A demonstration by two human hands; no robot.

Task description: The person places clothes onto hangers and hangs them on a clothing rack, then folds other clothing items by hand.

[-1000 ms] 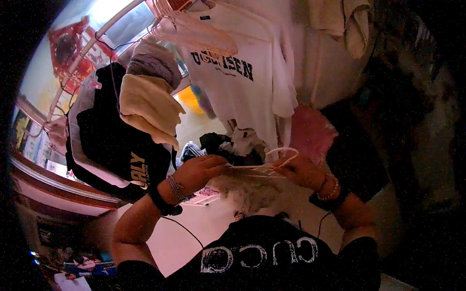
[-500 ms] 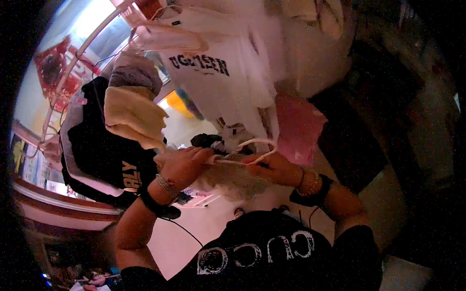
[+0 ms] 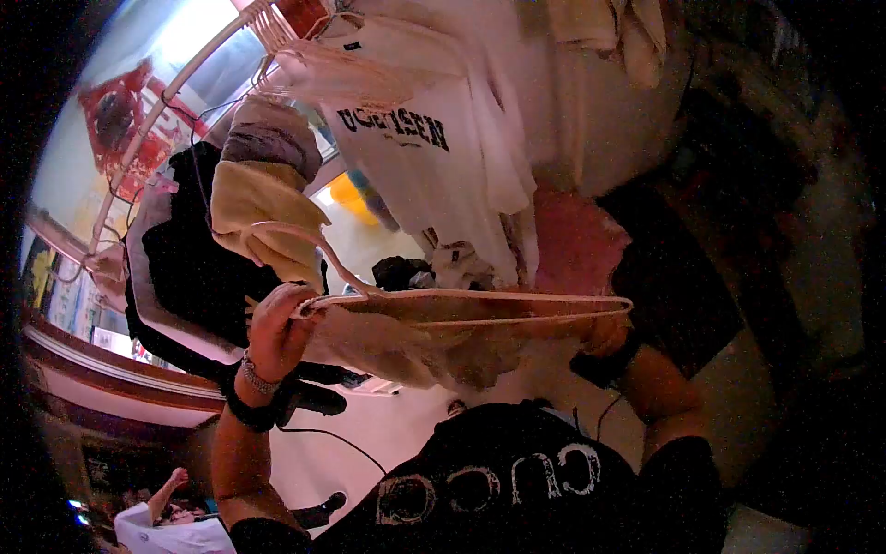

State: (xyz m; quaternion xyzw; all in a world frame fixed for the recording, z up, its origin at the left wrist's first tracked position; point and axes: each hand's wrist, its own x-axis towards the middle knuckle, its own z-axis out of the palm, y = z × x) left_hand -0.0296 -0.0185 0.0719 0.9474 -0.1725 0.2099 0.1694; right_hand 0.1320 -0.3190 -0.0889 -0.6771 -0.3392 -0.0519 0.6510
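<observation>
A pale clothes hanger (image 3: 480, 295) lies nearly level in front of me, its hook (image 3: 318, 242) pointing up and left over a yellow cloth. My left hand (image 3: 280, 319) is closed round its left end. At the opposite end is my right hand (image 3: 604, 334), partly behind the bar; its fingers are dim and hard to make out. Below the hanger, a thin beige garment (image 3: 388, 351) droops between my hands. How it is attached to the hanger cannot be made out.
A rail (image 3: 138, 148) with several hangers runs along the left. A white lettered T-shirt (image 3: 406, 157), yellow cloth (image 3: 254, 198), dark clothes (image 3: 185, 249) and a pink garment (image 3: 577, 245) hang around. At lower left are another person's raised arm (image 3: 164, 494) and white clothing.
My hands have moved apart, left hand leftward and right hand rightward. The hanger now stretches wide between them, with its hook turned to the left. Another person's arm has appeared at lower left.
</observation>
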